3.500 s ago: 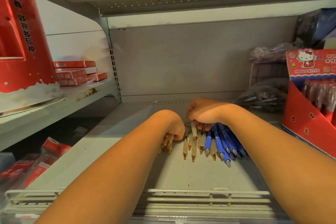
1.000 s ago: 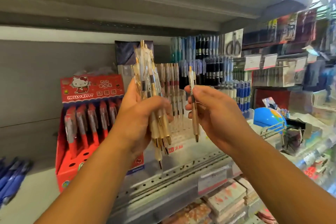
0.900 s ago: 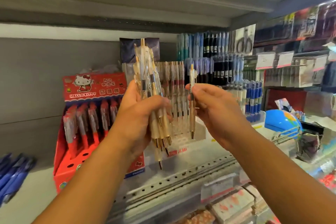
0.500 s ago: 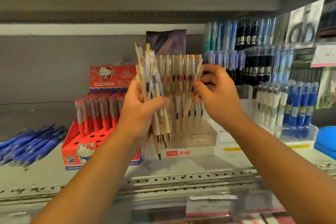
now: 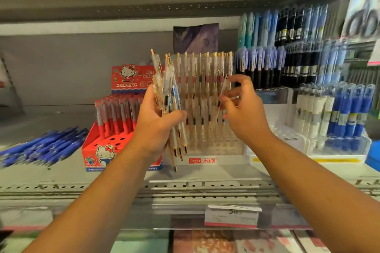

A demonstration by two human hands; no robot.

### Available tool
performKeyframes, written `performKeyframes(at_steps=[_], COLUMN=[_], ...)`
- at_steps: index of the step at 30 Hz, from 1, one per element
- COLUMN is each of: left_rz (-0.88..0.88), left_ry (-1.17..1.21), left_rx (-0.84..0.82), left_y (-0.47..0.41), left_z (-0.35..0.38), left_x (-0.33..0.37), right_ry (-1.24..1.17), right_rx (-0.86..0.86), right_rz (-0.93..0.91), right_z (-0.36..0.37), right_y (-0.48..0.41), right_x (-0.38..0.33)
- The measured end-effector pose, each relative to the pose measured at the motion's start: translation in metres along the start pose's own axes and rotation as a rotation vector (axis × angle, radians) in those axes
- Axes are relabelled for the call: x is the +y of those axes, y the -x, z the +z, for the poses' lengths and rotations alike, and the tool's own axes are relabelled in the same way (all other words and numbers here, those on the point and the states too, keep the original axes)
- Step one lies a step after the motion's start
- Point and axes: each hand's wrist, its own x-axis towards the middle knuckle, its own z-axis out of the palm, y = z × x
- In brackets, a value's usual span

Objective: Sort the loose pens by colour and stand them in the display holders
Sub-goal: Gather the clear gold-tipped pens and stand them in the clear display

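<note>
Head view, left hand [image 5: 156,127]: fingers curled round pen bundle [image 5: 167,88], tips down.
Right hand [image 5: 244,115]: fingertips pinch one pen [image 5: 224,88], tilted.
Holder [image 5: 218,150]: just behind both hands' fingers.

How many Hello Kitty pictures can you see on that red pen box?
2. On the red pen box: one on its header card, one on its front panel. The left hand covers its right edge, so another may be hidden.

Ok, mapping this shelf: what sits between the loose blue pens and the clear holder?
In the head view, the red Hello Kitty box, holding red pens, stands between the loose blue pens and the clear holder.
</note>
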Motion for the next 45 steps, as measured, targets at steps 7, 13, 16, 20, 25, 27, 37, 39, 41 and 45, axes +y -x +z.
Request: performKeyframes(at_steps=[7, 13, 16, 20, 25, 27, 37, 39, 41, 45], left_rz=[0.030, 0.041, 0.043, 0.028, 0.005, -0.001, -0.017, -0.021, -0.018, -0.021], left_ry=[-0.006, -0.002, -0.015, -0.014, 0.007, 0.018, 0.133, 0.143, 0.146, 0.131], left_rx=[-0.058, -0.073, -0.061, -0.055, -0.034, -0.026, -0.062, -0.062, -0.067, -0.074], left_y=[0.003, 0.003, 0.001, -0.002, -0.003, -0.004, -0.005, -0.005, -0.004, -0.005], left_z=[0.003, 0.003, 0.002, 0.001, -0.001, -0.001, 0.001, 0.002, 0.002, 0.002], left_x=[-0.002, -0.003, -0.006, -0.009, -0.011, -0.012, -0.013, -0.012, -0.012, -0.012], right_ry=[0.073, 0.169, 0.202, 0.270, 0.403, 0.424, -0.319, -0.349, -0.386, -0.518], right_rx=[-0.081, -0.219, -0.227, -0.231, -0.169, -0.078, -0.370, -0.371, -0.372, -0.425], right_rz=[0.044, 0.073, 0.083, 0.101, 0.020, -0.045, 0.166, 0.214, 0.255, 0.399], right_z=[0.007, 0.017, 0.015, 0.011, 0.009, 0.007, 0.021, 0.023, 0.024, 0.023], right_y=[0.003, 0.006, 0.006, 0.007, 0.009, 0.008, 0.009, 0.009, 0.008, 0.007], right_x=[0.004, 0.004, 0.005, 0.006, 0.000, -0.008, -0.074, -0.074, -0.073, -0.070])
